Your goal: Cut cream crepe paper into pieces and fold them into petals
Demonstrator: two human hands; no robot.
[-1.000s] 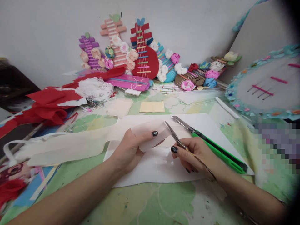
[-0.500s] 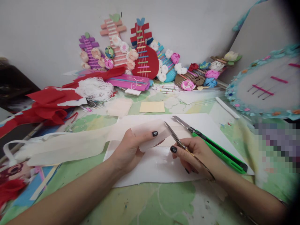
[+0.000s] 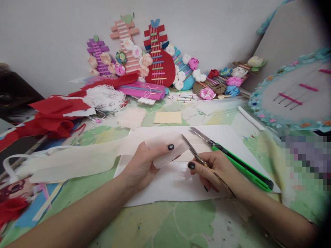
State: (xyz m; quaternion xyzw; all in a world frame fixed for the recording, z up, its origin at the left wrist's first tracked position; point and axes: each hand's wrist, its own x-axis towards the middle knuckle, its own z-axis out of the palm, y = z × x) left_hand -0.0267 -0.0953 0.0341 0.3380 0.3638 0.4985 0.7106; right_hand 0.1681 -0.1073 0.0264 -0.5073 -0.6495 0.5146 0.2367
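Note:
My left hand (image 3: 146, 163) pinches a long, pale cream strip of crepe-like paper (image 3: 85, 160) that trails off to the left across the table. My right hand (image 3: 214, 170) is closed around a pair of scissors (image 3: 198, 156). Their blades point up and left, with the tips close to the right end of the strip. A white sheet of board (image 3: 181, 189) lies flat beneath both hands. Just beyond my right hand, a green utility knife (image 3: 243, 167) rests on the board, its blade extended.
Several decorated paper guitars, including a red one (image 3: 160, 65), lean against the wall. White yarn (image 3: 104, 98) and red paper (image 3: 54, 113) lie at left. A yellow card (image 3: 168, 117) sits behind the board. A flower-edged guitar body (image 3: 289, 93) stands at right.
Almost nothing has moved. Both hands, the strip and the scissors keep nearly the same positions; my right hand's lower fingers shift very slightly.

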